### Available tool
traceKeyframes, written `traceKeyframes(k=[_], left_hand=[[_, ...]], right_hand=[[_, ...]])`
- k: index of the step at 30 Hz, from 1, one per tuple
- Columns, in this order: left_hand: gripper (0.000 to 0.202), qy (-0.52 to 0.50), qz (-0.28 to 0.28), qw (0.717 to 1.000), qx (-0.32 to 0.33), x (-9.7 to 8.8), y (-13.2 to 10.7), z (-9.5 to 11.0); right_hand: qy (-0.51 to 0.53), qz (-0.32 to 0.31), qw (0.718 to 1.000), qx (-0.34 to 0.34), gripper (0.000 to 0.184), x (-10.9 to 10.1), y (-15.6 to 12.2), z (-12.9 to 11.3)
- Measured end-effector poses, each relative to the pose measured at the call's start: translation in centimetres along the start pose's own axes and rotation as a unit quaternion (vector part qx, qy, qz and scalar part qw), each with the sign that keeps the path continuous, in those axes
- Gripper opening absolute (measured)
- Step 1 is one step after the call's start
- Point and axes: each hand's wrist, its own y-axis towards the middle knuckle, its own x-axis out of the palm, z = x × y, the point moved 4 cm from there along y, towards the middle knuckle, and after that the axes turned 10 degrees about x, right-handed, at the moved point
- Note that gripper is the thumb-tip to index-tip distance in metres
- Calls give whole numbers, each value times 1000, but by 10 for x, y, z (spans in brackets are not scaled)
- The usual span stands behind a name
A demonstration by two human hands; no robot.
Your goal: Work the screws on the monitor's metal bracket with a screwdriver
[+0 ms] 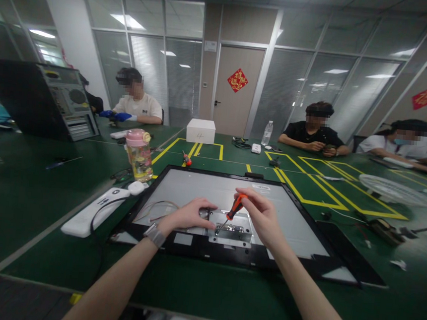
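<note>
A flat monitor panel (297,227) lies face down on the green table, its grey metal back up inside a black frame. My right hand (263,216) is closed around an orange-handled screwdriver (234,209), whose tip rests on a small metal bracket (231,230) near the panel's front edge. My left hand (188,215) lies on the panel just left of the bracket, fingers curled down against the metal. A loop of thin wires (157,207) sits on the panel by my left wrist.
Left of the panel lie a white keyboard-like bar (89,214) with a black cable, a white mouse (135,187) and a pink-lidded bottle (139,154). A computer case (43,98) stands far left. A white box (200,130), a fan grille (394,189) and three seated people are beyond.
</note>
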Motion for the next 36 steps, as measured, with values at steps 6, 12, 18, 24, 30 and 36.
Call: traceKeyframes(k=[6,12,18,24,30,36], left_hand=[[63,2,0,1000,2,-2,1,4],[62,1,1,1000,-1,-1,2,1],[64,1,1,1000,-2,0,1,-2],[63,4,4,1000,-1,0,1,-2],[63,7,6,1000,-6,-1,0,1],[62,2,2,1000,-7,-1,0,3]], right_hand=[[5,-12,1000,20,28,3,-1,1],[4,21,1000,3,18,0,1,1],[-23,28,999,-17,17,-4,1,-3],[-31,13,999,-18,23,1,-1,-5],[-69,37,996,-39,22,2,-2,-11],[-50,9,998,-34,24,4,-2,-7]])
